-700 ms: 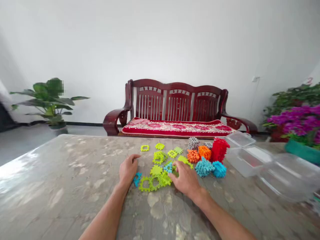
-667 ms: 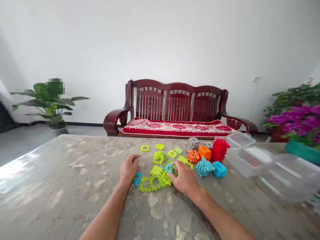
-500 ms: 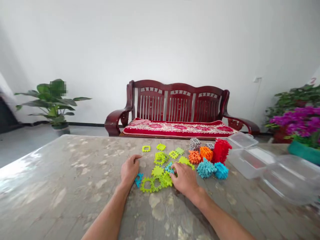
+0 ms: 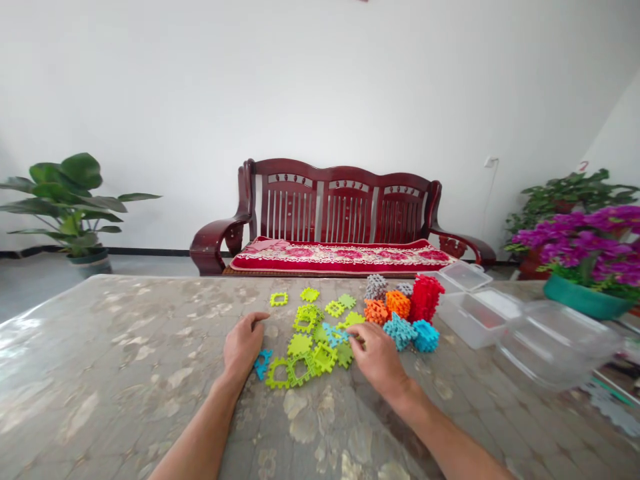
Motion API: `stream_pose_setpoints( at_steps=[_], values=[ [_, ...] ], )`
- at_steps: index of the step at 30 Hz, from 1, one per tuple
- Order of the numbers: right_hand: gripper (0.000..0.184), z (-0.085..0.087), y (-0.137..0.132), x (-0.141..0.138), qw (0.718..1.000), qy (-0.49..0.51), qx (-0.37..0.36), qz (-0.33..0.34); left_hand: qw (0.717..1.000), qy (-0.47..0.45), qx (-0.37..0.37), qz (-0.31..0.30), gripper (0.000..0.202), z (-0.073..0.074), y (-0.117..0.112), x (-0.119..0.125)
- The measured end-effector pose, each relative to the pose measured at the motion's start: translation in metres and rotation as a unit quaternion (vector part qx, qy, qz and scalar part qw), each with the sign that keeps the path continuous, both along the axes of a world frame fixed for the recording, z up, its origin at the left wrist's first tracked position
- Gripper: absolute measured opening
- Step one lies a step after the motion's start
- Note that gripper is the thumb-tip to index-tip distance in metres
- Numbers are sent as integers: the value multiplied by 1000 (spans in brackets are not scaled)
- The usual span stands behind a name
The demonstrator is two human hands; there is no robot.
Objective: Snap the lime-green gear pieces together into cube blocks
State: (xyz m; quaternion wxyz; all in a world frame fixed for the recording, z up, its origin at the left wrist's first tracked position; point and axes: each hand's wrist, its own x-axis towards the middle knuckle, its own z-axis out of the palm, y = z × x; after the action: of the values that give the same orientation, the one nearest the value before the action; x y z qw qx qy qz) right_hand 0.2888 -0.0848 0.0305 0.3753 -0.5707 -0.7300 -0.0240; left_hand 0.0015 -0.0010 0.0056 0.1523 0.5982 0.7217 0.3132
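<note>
Among a loose spread of lime-green toothed interlocking tiles (image 4: 300, 345) on the table, my right hand (image 4: 379, 357) pinches a light blue toothed tile (image 4: 334, 335) by its right edge. The blue tile lies over the green ones. To the left of the spread, my left hand (image 4: 244, 347) rests on the tabletop with thumb and forefinger apart and nothing visible between them. Beside its wrist sits another blue tile (image 4: 263, 364), partly hidden by the hand. Some green tiles have square holes, others are solid.
Stacked tiles stand right of the spread: grey (image 4: 376, 287), orange (image 4: 397, 304), red (image 4: 427, 298) and blue (image 4: 400, 331). Clear plastic boxes (image 4: 475, 330) with lids are farther right, near a flower pot (image 4: 585, 297). A wooden bench (image 4: 345, 207) stands behind the table (image 4: 125, 347).
My right hand has shifted slightly right across the tiles with the blue tile at its fingertips, uncovering green tiles beneath. My left hand stays put. The view has turned a little right.
</note>
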Motion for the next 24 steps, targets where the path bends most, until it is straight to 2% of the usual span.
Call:
stream_pose_setpoints(
  at_steps=[2,5,8,10,17,21,24],
  values=[
    [18,7,-7,25,998,21,51,-25,1000,6,-2,2,35,0,1,0],
    [17,16,-17,66,990,25,95,-104,1000,17,0,-2,35,-2,2,-1],
    [19,17,-23,99,980,5,99,-175,1000,22,4,-3,35,-3,3,-1],
    [21,13,-25,111,975,-5,86,-203,1000,22,4,-5,35,-4,4,-2],
    [23,1,-25,118,972,-37,48,-225,1000,18,-20,-7,36,-2,3,-2],
    [22,2,-27,117,969,-68,51,-232,1000,8,-18,-6,36,-1,3,-1],
    [20,6,-30,115,967,-92,83,-224,1000,-31,1,4,33,0,2,0]
  ],
)
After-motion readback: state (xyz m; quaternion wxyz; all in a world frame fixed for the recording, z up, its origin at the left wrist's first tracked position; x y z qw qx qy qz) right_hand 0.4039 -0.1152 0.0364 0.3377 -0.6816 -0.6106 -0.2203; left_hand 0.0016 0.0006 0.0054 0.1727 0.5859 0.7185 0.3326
